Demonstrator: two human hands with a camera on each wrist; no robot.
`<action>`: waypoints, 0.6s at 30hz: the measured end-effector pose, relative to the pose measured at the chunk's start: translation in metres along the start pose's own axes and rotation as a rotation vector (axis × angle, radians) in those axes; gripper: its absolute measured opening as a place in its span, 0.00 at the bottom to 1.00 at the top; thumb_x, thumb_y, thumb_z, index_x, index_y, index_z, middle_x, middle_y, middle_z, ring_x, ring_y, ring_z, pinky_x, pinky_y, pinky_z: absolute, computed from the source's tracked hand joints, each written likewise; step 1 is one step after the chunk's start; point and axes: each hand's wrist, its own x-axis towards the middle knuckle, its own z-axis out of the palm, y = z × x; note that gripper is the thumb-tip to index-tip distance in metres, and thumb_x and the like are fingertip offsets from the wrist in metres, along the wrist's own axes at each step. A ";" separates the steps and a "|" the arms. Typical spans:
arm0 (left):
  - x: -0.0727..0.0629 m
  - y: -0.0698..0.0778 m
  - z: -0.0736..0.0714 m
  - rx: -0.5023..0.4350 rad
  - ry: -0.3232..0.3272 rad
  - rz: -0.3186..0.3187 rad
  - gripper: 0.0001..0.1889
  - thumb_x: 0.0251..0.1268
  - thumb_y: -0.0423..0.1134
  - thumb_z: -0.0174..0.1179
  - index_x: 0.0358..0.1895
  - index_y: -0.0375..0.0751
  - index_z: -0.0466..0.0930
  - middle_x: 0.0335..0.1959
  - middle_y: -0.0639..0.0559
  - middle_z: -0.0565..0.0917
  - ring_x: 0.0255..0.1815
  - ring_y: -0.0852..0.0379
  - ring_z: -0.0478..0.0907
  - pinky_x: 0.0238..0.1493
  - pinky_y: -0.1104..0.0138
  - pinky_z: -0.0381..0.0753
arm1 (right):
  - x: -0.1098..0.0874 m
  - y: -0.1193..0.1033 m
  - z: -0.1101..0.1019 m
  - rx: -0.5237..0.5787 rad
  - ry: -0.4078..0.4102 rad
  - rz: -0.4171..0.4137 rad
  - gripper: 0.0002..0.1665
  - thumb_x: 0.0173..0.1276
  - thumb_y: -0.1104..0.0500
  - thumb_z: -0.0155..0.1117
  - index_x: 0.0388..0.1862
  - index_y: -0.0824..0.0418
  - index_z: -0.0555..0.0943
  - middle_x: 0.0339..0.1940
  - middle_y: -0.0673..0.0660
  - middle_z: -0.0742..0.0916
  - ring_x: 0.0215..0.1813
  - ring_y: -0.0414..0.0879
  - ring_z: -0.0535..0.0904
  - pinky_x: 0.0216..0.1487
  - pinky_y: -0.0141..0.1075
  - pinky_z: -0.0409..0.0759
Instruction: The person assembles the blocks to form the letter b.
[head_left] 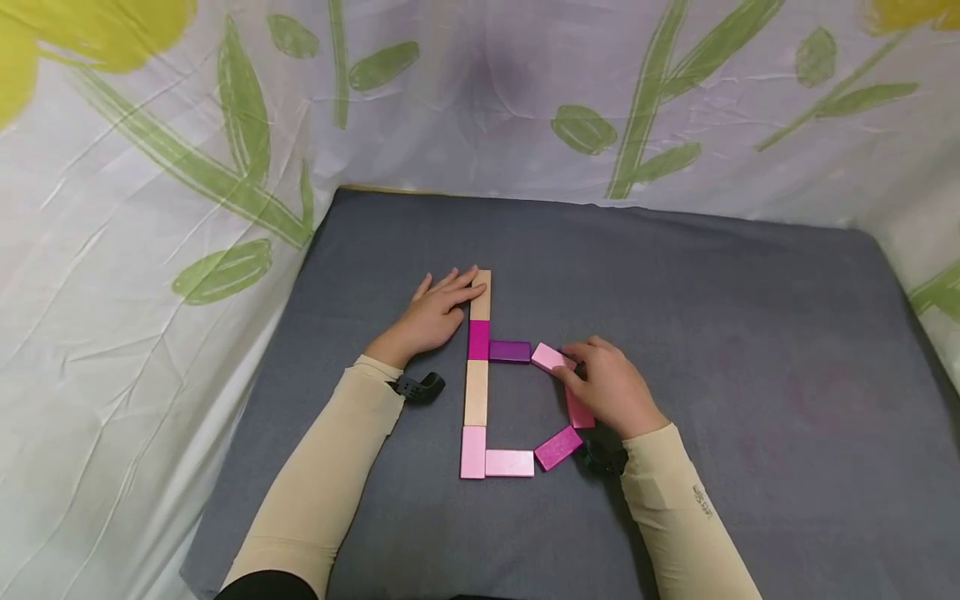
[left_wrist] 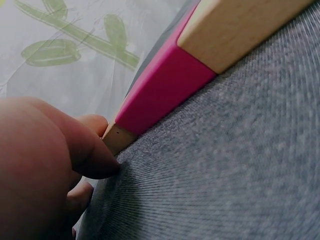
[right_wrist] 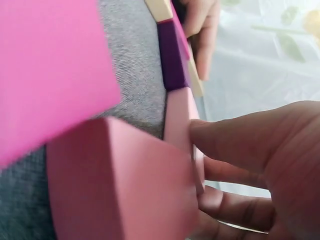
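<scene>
Wooden blocks lie end to end on the cloth in a shape like a letter b. My left hand rests its fairly straight fingertips on the top plain wooden block, beside the magenta block. With thumb and fingers, my right hand pinches the light pink block, which tilts between the purple block and the rose-pink block. In the right wrist view, the thumb presses the light pink block's side; the other fingers are partly hidden behind it.
Lower in the outline are a second plain wooden block, two pale pink blocks, one upright and one lying across, and a slanted bright pink block. A grey cloth covers the table; a leaf-patterned curtain hangs behind.
</scene>
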 end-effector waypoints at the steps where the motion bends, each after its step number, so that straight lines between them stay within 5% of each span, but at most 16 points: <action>1: 0.000 0.000 0.000 -0.002 0.001 0.000 0.29 0.81 0.33 0.45 0.81 0.53 0.66 0.86 0.58 0.54 0.88 0.51 0.44 0.84 0.50 0.23 | 0.001 0.000 0.001 -0.001 -0.001 -0.001 0.18 0.70 0.55 0.73 0.54 0.64 0.89 0.36 0.57 0.85 0.34 0.47 0.76 0.34 0.41 0.76; 18: -0.001 0.001 0.000 0.002 0.011 0.002 0.29 0.81 0.32 0.45 0.81 0.52 0.67 0.86 0.58 0.54 0.88 0.51 0.45 0.84 0.50 0.24 | -0.002 -0.002 0.003 -0.008 -0.007 0.002 0.17 0.70 0.54 0.74 0.52 0.64 0.89 0.35 0.56 0.84 0.33 0.46 0.75 0.33 0.41 0.76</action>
